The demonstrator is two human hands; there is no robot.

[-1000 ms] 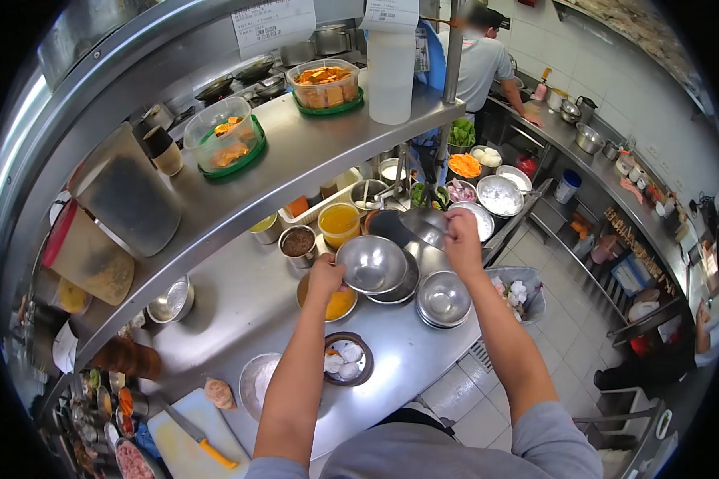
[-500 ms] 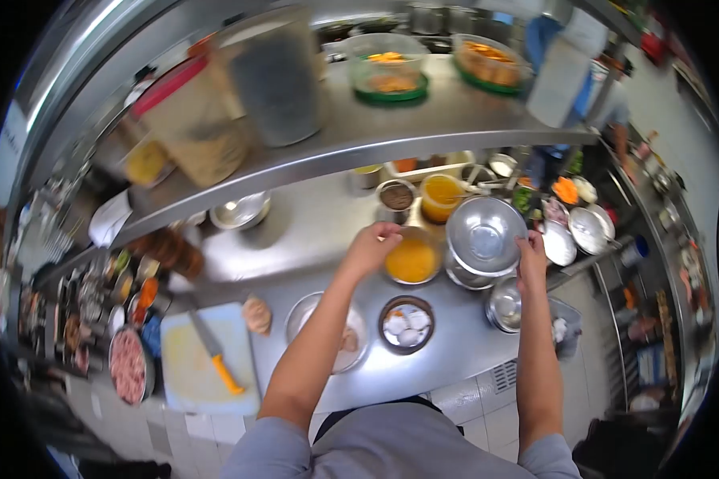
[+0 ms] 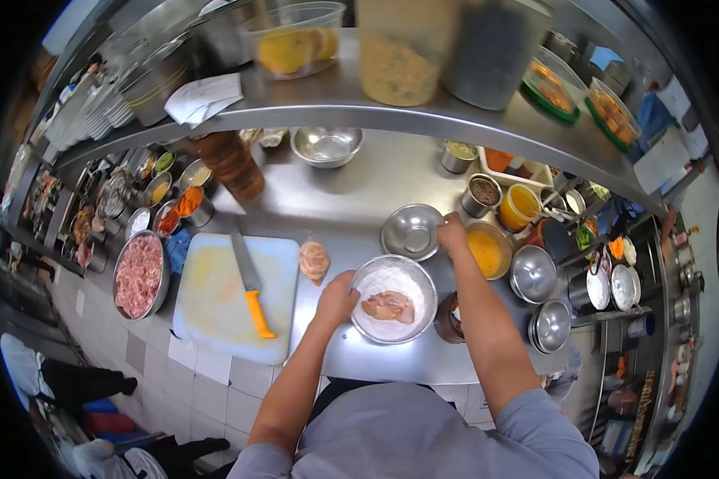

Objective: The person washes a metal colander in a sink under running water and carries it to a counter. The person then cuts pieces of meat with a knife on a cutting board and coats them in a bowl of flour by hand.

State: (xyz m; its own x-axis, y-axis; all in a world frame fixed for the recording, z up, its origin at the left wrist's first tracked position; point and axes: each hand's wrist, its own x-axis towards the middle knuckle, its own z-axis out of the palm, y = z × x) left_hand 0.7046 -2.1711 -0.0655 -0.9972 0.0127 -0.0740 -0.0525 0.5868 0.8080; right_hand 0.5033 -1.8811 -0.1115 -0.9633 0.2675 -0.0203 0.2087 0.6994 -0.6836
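My left hand (image 3: 339, 298) is closed on the left rim of a metal bowl (image 3: 359, 321) with white powder that looks like flour. A raw piece of meat, apparently chicken (image 3: 388, 306), lies in the powder. Just behind it, an empty metal bowl (image 3: 411, 229) has my right hand (image 3: 453, 232) closed at its right rim. Beside that hand stands a bowl of yellow liquid like beaten egg (image 3: 484, 253). Another pale meat piece (image 3: 314, 262) rests directly on the steel table. My right forearm partly hides a dark round container (image 3: 449, 321).
On the left, a white cutting board (image 3: 204, 319) carries a knife with a yellow handle (image 3: 259, 313). Next to it is a bowl of cut raw meat (image 3: 138, 275). More metal bowls (image 3: 534, 274) stand right. A steel shelf (image 3: 295, 114) crosses above; people (image 3: 60, 375) are at lower left.
The view has turned left. My right hand has brought the empty metal bowl from the right-hand bowls to behind the flour bowl. My left hand has come down onto the flour bowl's rim.
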